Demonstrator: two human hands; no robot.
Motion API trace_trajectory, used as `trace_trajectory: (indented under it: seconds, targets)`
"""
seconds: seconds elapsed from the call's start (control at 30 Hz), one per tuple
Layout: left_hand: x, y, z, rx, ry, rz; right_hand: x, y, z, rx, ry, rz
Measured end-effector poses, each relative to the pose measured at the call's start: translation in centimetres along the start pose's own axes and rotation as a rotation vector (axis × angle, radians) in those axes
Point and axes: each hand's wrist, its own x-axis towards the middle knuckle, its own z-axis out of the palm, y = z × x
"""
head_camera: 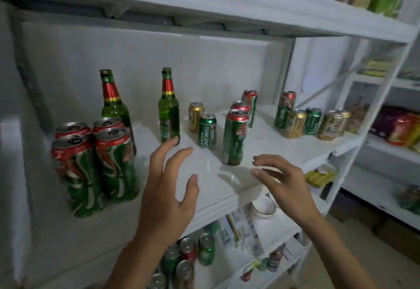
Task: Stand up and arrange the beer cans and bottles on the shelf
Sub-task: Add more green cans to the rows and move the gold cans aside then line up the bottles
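Both hands are empty right now. The left hand [169, 188] hovers mid-frame with fingers spread, its fingertips near the base of the middle green bottle [169, 115], maybe brushing it, hard to tell. The right hand [284, 181] sits lower right of center, fingers loosely curled around nothing, just beside the tall green can [235, 137].

Everything on the white shelf [216, 188] is already upright: a cluster of four tall cans [95, 163] at left with a second bottle [113, 102] behind them, a short Tsingtao can [207, 130] and a gold can [195, 117] near center, two more tall cans behind the front one, and a mixed bunch of cans [304, 121] toward the right.

Handling-wise, my guess: the tabs look popped, so the cans are probably empty, light, tippy and easy to dent. Wrap them around the mid-body, gently. The bottles are glass, heavier and smooth, so I'd grab low on the body, not the neck.
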Motion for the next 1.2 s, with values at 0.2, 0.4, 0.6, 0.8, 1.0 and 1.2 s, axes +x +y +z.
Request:
trace_trajectory:
  seconds: [0.2, 0.4, 0.6, 0.8, 1.0, 1.2]
  targets:
    - [4.0, 4.2, 7.6, -0.193, -0.131, -0.002, -0.9, -0.3, -9.8, -0.124, 0.133, 0.011]
    - [8.3, 6.3, 13.3, -0.206, -0.004, 0.002, -1.4, 0.9, -18.5, -0.212, 0.205, 0.018]
    - [9.7, 5.8, 16.9, -0.148, 0.007, -0.096, 0.9, 4.0, -21.3, -0.158, 0.147, 0.027]
    - [10.5, 3.3, 18.0, -0.045, 0.030, -0.135, 7.7, 7.4, -17.2, -0.007, 0.022, -0.005]
    - [11.9, 1.1, 20.2, 0.006, 0.137, -0.151, 16.2, 9.6, -13.0, 0.063, -0.140, -0.088]
    - [12.7, -0.1, 21.7, 0.034, 0.177, -0.279, 22.1, 11.0, -10.1, 0.094, -0.275, -0.145]
